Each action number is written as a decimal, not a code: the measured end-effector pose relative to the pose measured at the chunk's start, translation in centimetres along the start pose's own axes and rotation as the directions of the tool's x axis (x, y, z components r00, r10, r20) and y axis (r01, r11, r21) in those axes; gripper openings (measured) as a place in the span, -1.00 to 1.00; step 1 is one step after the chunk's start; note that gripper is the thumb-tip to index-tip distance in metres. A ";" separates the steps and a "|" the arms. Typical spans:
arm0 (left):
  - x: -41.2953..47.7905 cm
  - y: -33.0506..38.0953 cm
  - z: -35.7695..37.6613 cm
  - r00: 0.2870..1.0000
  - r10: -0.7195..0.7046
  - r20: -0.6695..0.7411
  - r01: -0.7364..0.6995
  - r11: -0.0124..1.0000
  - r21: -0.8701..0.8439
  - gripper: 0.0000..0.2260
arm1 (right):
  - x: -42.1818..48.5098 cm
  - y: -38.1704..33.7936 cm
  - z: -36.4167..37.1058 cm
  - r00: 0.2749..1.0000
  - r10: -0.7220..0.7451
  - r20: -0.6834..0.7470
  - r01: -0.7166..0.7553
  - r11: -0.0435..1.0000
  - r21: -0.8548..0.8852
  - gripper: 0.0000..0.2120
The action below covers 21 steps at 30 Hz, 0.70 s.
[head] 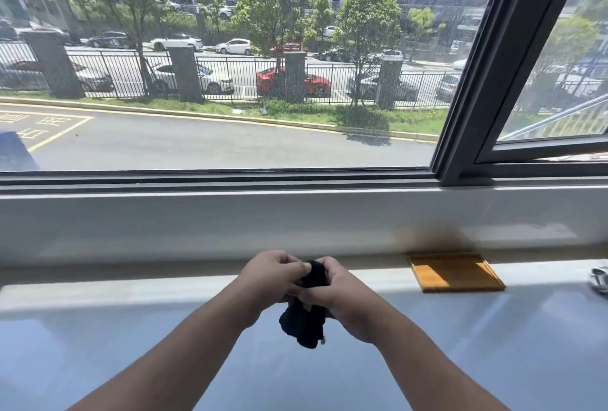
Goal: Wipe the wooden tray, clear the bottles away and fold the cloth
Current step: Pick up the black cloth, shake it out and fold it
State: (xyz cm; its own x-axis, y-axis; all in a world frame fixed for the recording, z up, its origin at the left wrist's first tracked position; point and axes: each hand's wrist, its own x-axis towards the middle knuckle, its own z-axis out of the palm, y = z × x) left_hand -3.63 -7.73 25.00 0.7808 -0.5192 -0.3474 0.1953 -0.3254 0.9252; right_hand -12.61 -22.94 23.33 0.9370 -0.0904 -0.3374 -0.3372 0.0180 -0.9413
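A dark navy cloth (304, 321) is bunched between both hands above the white sill, its lower part hanging loose. My left hand (273, 274) pinches its upper left side. My right hand (332, 292) grips it from the right, fingers curled around the fabric. The wooden tray (455, 272) lies flat on the sill to the right, against the window ledge, with nothing on it. No bottles are in view.
A glossy white sill (131, 328) spreads under my arms. A raised white ledge (197, 223) and the window frame run behind it. A shiny metallic object (600, 279) sits at the far right edge, partly cut off.
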 end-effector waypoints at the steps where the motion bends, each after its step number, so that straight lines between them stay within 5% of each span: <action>1: -0.1 0.1 -0.1 0.999 0.006 0.046 -0.005 1.000 -0.015 -0.91 | 0.1 0.1 0.0 0.999 -0.020 -0.048 0.018 0.998 -0.054 -0.55; 4: -0.3 -0.1 -0.9 0.999 0.030 0.014 -0.030 0.999 -0.010 -0.82 | 0.5 0.1 0.1 0.986 -0.036 -0.161 0.031 0.999 -0.037 -0.64; 7: 0.4 -1.4 -2.3 0.987 -0.004 -0.162 0.004 1.000 -0.003 -0.56 | 0.6 -0.4 -0.3 0.992 0.013 -0.128 0.018 0.970 0.242 -0.67; 10: 0.5 -2.4 -2.9 0.992 -0.070 0.102 0.074 0.997 -0.036 -0.40 | 0.6 -1.2 -1.4 1.000 -0.010 -0.015 0.015 0.896 0.444 -0.66; 12: 0.8 -2.4 -2.9 0.954 0.003 0.299 0.032 0.993 -0.111 -0.56 | 0.9 -1.6 -1.9 0.999 -0.042 0.023 0.024 0.852 0.523 -0.65; 14: 1.2 -2.3 -2.6 0.965 0.079 0.249 -0.022 0.975 -0.223 -0.64 | 1.6 -1.5 -2.2 0.999 -0.041 -0.012 0.041 0.823 0.566 -0.64; 18: 2.9 -4.1 -1.7 0.999 0.050 0.007 -0.048 0.981 -0.187 -0.69 | 3.2 1.1 -1.9 0.995 0.024 -0.099 0.017 0.916 0.400 -0.58; 21: 4.4 -8.4 -1.2 0.989 -0.080 -0.126 0.067 0.992 -0.110 -0.59 | 4.7 5.0 -1.3 0.970 0.096 -0.222 -0.053 0.980 0.190 -0.38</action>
State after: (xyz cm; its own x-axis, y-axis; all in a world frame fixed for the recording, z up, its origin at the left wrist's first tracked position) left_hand -1.09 -6.34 15.91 0.8311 -0.3876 -0.3987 0.3108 -0.2708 0.9111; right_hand -10.05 -24.57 17.08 0.8569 -0.3067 -0.4144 -0.3630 0.2118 -0.9074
